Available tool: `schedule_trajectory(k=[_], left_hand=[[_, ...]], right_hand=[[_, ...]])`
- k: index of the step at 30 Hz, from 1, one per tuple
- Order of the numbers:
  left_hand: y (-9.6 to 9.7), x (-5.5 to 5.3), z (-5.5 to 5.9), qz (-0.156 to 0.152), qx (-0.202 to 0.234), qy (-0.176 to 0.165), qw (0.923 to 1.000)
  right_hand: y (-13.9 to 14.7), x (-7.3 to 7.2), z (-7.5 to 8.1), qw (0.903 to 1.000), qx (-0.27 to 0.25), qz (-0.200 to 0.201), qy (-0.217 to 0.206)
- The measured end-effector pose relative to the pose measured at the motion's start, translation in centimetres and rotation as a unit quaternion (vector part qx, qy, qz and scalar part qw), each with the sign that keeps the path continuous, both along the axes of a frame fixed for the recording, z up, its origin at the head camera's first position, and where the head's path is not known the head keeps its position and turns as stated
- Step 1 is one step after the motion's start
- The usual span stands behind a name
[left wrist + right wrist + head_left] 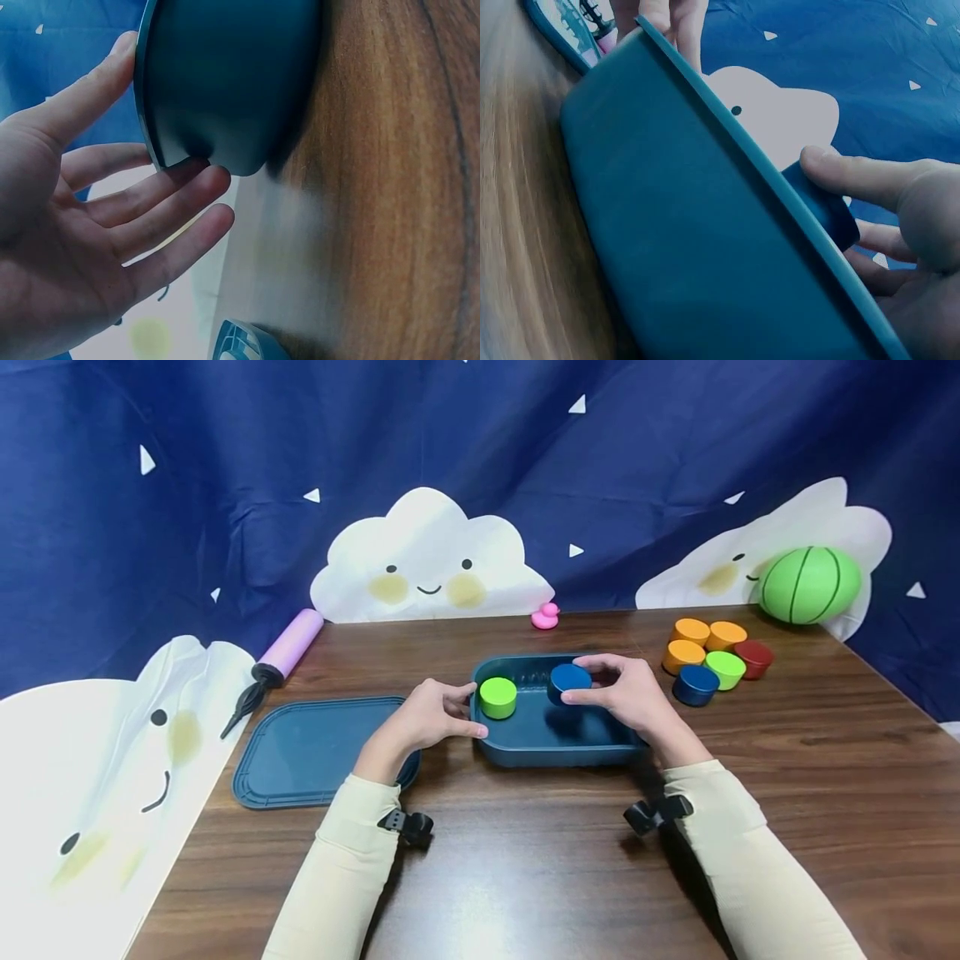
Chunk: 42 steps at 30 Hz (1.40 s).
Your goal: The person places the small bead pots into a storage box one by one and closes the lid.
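Observation:
My right hand (630,693) pinches a blue round block (571,681) between thumb and fingers, inside the walls of a dark teal rectangular box (555,758). A shadow shows on the box floor below this block. In the right wrist view, the blue block (829,210) shows partly above the box rim. A lime green round block (498,697) sits at the box's left end. My left hand (427,718) touches that end, its thumb at the front corner of the rim. Its fingers (180,199) are spread and fairly straight in the left wrist view.
Right of the box stand several round blocks: orange (684,655), green (725,669), blue (696,685) and dark red (753,658). A green ball (810,585) lies behind them. A teal lid (315,752), a purple hand pump (288,647) and a pink duck (545,616) lie around.

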<state>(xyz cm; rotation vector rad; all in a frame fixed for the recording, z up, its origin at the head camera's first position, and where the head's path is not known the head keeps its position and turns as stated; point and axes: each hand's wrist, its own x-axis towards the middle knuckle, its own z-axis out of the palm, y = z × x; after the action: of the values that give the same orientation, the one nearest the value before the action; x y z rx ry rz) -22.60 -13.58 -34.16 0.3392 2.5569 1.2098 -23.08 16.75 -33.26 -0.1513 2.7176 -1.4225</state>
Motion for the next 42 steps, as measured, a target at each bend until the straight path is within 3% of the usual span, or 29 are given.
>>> schedule_trajectory(k=[8,24,37,42], left_hand=[[0.0,0.1,0.0,0.0,0.002,0.0,1.0],[-0.1,0.0,-0.2,0.001,0.005,0.007,1.0],[-0.2,0.1,-0.2,0.005,-0.001,0.002,1.0],[0.0,0.0,-0.1,0.005,0.008,-0.003,0.9999]], right_hand=[[-1.6,-0.5,-0.3,0.9996,0.007,0.001,-0.028],[-4.0,-1.1,-0.9,0.999,0.005,-0.003,-0.044],[-4.6,-1.4,-1.3,0.9966,0.051,-0.012,-0.064],[-4.5,-1.4,-1.2,0.9934,0.094,-0.009,-0.065]])
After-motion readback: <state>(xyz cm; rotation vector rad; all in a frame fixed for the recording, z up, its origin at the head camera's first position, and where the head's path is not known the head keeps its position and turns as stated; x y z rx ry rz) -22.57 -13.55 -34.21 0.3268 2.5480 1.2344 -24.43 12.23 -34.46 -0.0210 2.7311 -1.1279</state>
